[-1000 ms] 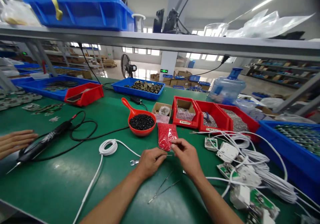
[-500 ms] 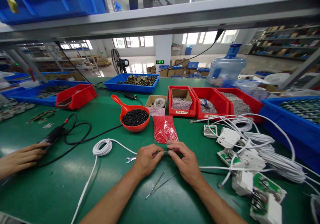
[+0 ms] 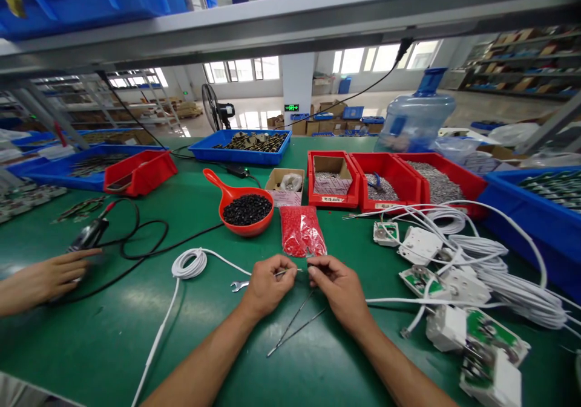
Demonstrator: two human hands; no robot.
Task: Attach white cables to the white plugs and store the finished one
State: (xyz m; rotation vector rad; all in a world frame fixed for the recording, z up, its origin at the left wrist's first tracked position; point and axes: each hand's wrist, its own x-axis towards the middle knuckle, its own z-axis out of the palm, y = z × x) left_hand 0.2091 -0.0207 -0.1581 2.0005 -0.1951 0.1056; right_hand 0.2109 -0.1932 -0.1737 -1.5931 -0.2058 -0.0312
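Note:
My left hand (image 3: 265, 286) is closed in a pinch on a thin metal pin (image 3: 290, 271) that points right. My right hand (image 3: 338, 289) is also pinched, fingertips close to the pin's tip, on something too small to make out. Both hover over the green table (image 3: 218, 358), just in front of a clear bag of red beads (image 3: 302, 231). Under my hands lie thin metal tweezers (image 3: 295, 328). A small wrench (image 3: 239, 285) lies left of my left hand.
A red scoop of black beads (image 3: 245, 210), red bins (image 3: 385, 180) and blue trays (image 3: 240, 147) stand behind. White cables and opened white modules (image 3: 454, 280) crowd the right. Another person's hand (image 3: 54, 271) rests on a black corded tool (image 3: 88, 237) at the left.
The view has tilted down a little. My hands stayed together in front of the red bag. The other person's hand has moved right onto the black tool.

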